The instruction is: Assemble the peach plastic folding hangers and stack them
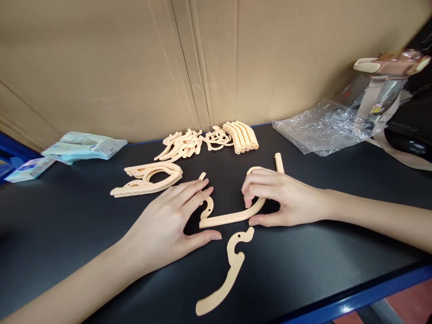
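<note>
Beige pieces shaped like parts of folding clothes hangers lie in front of me. My left hand rests palm down with its fingers stretched and its thumb apart, fingertips over a curved hook piece. My right hand curls its fingers and thumb around the bent end of a hanger arm. That arm's left end meets the hook piece. A straight beige end sticks out behind my right hand; its lower part is hidden. Nearer me lies another hanger arm joined to a hook.
Left lie stacked folded hangers. At the back are a heap of loose hanger pieces, small hooks and a row of arms. Tissue packs are at left; clear plastic and a bottle at right. Cardboard stands behind.
</note>
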The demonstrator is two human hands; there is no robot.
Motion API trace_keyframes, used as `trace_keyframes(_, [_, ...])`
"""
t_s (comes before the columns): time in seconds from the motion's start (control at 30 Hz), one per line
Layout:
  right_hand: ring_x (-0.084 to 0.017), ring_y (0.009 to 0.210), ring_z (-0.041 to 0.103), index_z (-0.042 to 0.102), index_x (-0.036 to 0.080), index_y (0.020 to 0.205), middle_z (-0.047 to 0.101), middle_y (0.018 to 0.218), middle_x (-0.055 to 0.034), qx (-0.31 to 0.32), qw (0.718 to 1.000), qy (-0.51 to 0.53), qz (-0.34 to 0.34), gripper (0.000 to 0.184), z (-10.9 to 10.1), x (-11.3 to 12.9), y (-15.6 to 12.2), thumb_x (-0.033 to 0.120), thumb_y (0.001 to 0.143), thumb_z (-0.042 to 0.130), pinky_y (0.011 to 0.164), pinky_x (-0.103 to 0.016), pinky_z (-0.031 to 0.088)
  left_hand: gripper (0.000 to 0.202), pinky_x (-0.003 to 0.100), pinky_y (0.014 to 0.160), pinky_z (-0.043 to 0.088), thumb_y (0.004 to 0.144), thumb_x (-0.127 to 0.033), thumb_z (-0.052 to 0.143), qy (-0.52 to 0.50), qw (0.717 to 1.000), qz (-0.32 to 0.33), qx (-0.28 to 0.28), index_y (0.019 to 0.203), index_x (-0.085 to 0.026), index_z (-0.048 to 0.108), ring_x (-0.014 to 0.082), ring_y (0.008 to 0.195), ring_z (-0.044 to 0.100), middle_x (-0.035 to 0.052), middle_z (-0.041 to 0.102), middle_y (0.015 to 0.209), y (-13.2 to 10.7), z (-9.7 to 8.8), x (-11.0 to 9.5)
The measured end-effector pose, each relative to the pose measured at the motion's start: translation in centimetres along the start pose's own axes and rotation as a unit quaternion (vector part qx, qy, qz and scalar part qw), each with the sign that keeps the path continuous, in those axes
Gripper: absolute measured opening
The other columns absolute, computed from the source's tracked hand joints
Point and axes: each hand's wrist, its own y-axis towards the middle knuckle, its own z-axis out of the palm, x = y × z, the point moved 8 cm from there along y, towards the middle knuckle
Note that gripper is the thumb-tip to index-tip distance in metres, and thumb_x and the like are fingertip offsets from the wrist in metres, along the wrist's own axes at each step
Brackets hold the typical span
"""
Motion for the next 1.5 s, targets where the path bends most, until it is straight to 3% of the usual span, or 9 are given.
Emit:
trace_keyframes(0.17, [-0.017,0.090,0.054,0.061,0.016,0.088,0.061,0.093,-0.0052,-0.031,0.998,-0.044,0.012,0.020,-0.6,-0.5,-0.1,0.035,0.089,0.068,0.082,-0.029,0.042,0.038,0.039,0.105,0.049,0.095,-0.041,0.055,-0.091,0.995,0.013,0.029,0.128,-0.021,0.053,0.0237,0.134,0.049,0.0094,0.057,0.140,0.2,0.1,-0.4])
trace_keyframes(0.3, [-0.018,0.094,0.056,0.061,0.016,0.098,0.061,0.102,-0.0071,-0.034,0.997,-0.056,0.041,0.024,-0.7,-1.4,-0.2,0.038,0.090,0.066,0.082,-0.029,0.044,0.014,0.031,0.097,0.052,0.092,-0.019,0.051,-0.150,0.987,0.016,0.046,0.105,-0.023,0.055,0.0205,0.130,0.054,0.0065,0.060,0.134,0.2,-0.2,-0.9])
trace_keyframes(0.37, [-0.018,0.096,0.057,0.060,0.016,0.102,0.060,0.105,-0.0073,-0.030,0.997,-0.051,0.051,0.025,-0.6,-1.6,-0.2,0.038,0.091,0.065,0.083,-0.029,0.045,0.014,0.027,0.086,0.056,0.090,-0.015,0.050,-0.168,0.984,0.012,0.053,0.101,-0.023,0.056,0.0186,0.116,0.063,0.0062,0.059,0.134,0.2,-0.2,-1.0])
trace_keyframes(0.47, [-0.018,0.097,0.057,0.060,0.016,0.103,0.060,0.106,-0.0070,-0.026,0.997,-0.053,0.053,0.024,-0.6,-1.7,-0.2,0.037,0.092,0.063,0.085,-0.030,0.045,0.031,0.022,0.071,0.058,0.090,-0.011,0.047,-0.206,0.977,0.015,0.054,0.116,-0.025,0.055,0.0138,0.094,0.069,0.0074,0.057,0.135,0.1,-0.2,-1.1])
trace_keyframes(0.53, [-0.019,0.098,0.058,0.060,0.017,0.104,0.060,0.107,-0.0071,-0.021,0.997,-0.056,0.049,0.022,-0.6,-1.7,-0.1,0.036,0.093,0.062,0.085,-0.030,0.046,0.040,0.021,0.071,0.060,0.090,-0.008,0.045,-0.227,0.972,0.017,0.051,0.126,-0.026,0.052,0.0132,0.092,0.069,0.0077,0.056,0.134,0.0,-0.1,-1.1])
trace_keyframes(0.87, [-0.017,0.097,0.057,0.060,0.016,0.105,0.060,0.106,-0.0074,-0.011,0.997,-0.062,0.034,0.019,-0.5,-1.8,-0.2,0.031,0.095,0.059,0.084,-0.028,0.045,0.043,0.021,0.080,0.062,0.093,-0.009,0.044,-0.285,0.957,-0.009,0.046,0.131,-0.030,0.049,0.0161,0.113,0.062,0.0052,0.051,0.137,-0.1,0.0,-0.8])
trace_keyframes(1.03, [-0.017,0.092,0.056,0.064,0.017,0.105,0.059,0.104,-0.0069,-0.015,0.996,-0.081,0.021,0.022,-0.7,-1.5,-0.2,0.036,0.095,0.059,0.080,-0.027,0.044,0.043,0.035,0.101,0.052,0.092,-0.006,0.037,-0.217,0.975,0.018,0.041,0.127,-0.025,0.055,0.0203,0.123,0.056,0.0052,0.060,0.133,0.0,-0.4,-0.7])
trace_keyframes(1.27, [-0.014,0.072,0.045,0.057,0.018,0.071,0.055,0.077,-0.0011,-0.008,0.994,-0.110,-0.004,0.045,-0.8,-1.0,0.0,0.059,0.087,0.062,0.070,-0.028,0.034,0.036,0.039,0.097,0.044,0.094,-0.008,0.039,-0.106,0.994,0.008,0.008,0.117,-0.024,0.062,0.0207,0.111,0.056,0.0036,0.067,0.118,0.1,-0.9,-0.3])
trace_keyframes(1.5, [-0.011,0.065,0.043,0.048,0.018,0.064,0.050,0.067,0.0027,-0.002,0.997,-0.074,-0.028,0.042,-0.4,-0.5,-0.1,0.044,0.095,0.059,0.072,-0.027,0.033,0.023,0.037,0.087,0.043,0.096,-0.020,0.052,-0.064,0.997,0.038,-0.002,0.117,-0.023,0.062,0.0206,0.096,0.057,0.0041,0.064,0.101,0.2,-1.1,-2.0])
